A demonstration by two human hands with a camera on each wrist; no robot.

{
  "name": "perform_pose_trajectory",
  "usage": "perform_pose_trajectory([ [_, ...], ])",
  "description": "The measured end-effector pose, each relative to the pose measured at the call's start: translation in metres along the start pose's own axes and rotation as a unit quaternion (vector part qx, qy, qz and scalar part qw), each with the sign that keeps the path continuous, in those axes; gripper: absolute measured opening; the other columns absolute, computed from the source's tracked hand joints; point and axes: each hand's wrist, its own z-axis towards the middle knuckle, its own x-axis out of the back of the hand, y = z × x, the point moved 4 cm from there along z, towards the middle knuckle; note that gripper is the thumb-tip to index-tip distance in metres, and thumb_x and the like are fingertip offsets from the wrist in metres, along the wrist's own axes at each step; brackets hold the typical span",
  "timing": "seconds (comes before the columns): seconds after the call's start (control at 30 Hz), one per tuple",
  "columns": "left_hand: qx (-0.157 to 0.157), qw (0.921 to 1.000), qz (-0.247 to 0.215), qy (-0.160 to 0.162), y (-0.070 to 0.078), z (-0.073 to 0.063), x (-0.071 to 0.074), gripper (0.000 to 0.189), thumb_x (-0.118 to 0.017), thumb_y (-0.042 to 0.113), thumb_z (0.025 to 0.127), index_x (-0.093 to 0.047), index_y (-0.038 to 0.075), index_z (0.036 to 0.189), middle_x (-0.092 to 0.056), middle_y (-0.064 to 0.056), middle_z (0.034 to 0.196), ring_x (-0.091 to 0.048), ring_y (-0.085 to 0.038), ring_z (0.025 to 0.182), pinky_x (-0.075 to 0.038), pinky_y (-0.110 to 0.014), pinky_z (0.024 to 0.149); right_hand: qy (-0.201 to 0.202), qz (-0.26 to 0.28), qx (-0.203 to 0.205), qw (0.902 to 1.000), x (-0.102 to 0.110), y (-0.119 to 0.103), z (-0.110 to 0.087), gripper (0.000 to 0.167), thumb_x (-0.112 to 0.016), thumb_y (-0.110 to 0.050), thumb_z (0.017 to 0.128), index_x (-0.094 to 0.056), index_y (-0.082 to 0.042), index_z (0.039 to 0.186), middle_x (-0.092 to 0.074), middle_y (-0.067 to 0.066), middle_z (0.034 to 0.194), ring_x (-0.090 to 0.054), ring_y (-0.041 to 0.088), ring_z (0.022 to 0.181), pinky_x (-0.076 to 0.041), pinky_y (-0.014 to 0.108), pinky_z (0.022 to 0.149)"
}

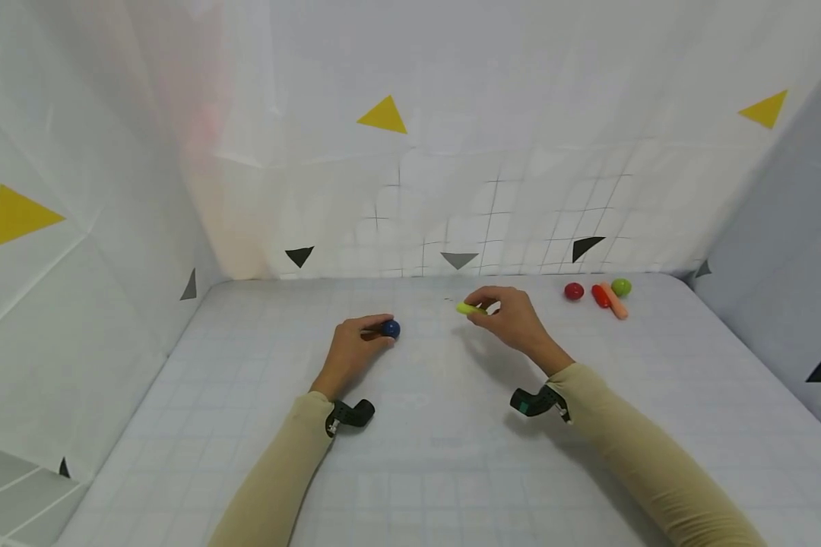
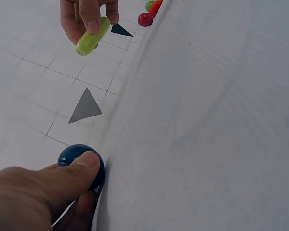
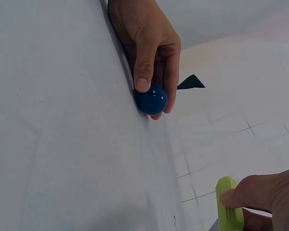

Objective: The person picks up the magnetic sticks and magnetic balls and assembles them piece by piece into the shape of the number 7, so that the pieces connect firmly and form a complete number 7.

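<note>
My left hand [image 1: 356, 346] is low over the white table and pinches a glossy dark blue ball [image 1: 391, 329] between thumb and fingers. In the left wrist view the ball [image 2: 79, 156] shows a thin groove, and its lower part is covered by my thumb and fingers. Further right and held above the table, my right hand [image 1: 511, 315] pinches a yellow-green, oblong piece [image 1: 470, 308]. Lengthwise ridges mark this piece [image 3: 227, 211] in the right wrist view. A gap separates the two hands.
At the back right of the table [image 1: 410, 471] lie a dark red ball [image 1: 574, 292], a red oblong piece [image 1: 600, 296], an orange carrot-shaped piece [image 1: 614, 301] and a green ball [image 1: 621, 287]. White sheeting [image 1: 520, 152] with yellow and black triangles rises behind and at both sides.
</note>
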Motion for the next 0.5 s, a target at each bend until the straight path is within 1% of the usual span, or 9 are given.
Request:
perform_pose_trajectory([
  [0.2, -0.001, 1.0, 0.004, -0.001, 0.0, -0.001, 0.0, 0.042, -0.082, 0.015, 0.092, -0.073, 0.016, 0.134, -0.071, -0.003, 0.123, -0.068, -0.019, 0.11, -0.052, -0.041, 0.1, -0.007, 0.011, 0.007, 0.9999, -0.008, -0.002, 0.001, 0.018, -0.081, -0.007, 0.091, -0.08, -0.009, 0.108, -0.075, 0.003, 0.106, -0.065, 0.023, 0.096, -0.054, 0.041, 0.08],
  [0.4, 0.012, 0.9999, -0.009, -0.002, 0.001, -0.002, 0.001, 0.042, -0.082, 0.016, 0.092, -0.073, 0.016, 0.134, -0.071, -0.002, 0.122, -0.067, -0.019, 0.11, -0.051, -0.041, 0.1, -0.014, 0.014, 0.014, 0.9997, -0.017, -0.007, 0.003, 0.017, -0.081, -0.009, 0.09, -0.08, -0.01, 0.108, -0.074, 0.002, 0.105, -0.065, 0.022, 0.096, -0.054, 0.041, 0.079],
  [0.5, 0.014, 0.9999, -0.008, -0.002, 0.001, -0.002, 0.0, 0.042, -0.082, 0.016, 0.092, -0.073, 0.016, 0.133, -0.071, -0.002, 0.123, -0.067, -0.019, 0.111, -0.051, -0.041, 0.101, -0.014, 0.013, 0.015, 0.9997, -0.022, -0.007, 0.003, 0.017, -0.081, -0.009, 0.09, -0.079, -0.011, 0.107, -0.075, 0.002, 0.107, -0.066, 0.022, 0.096, -0.054, 0.041, 0.079],
])
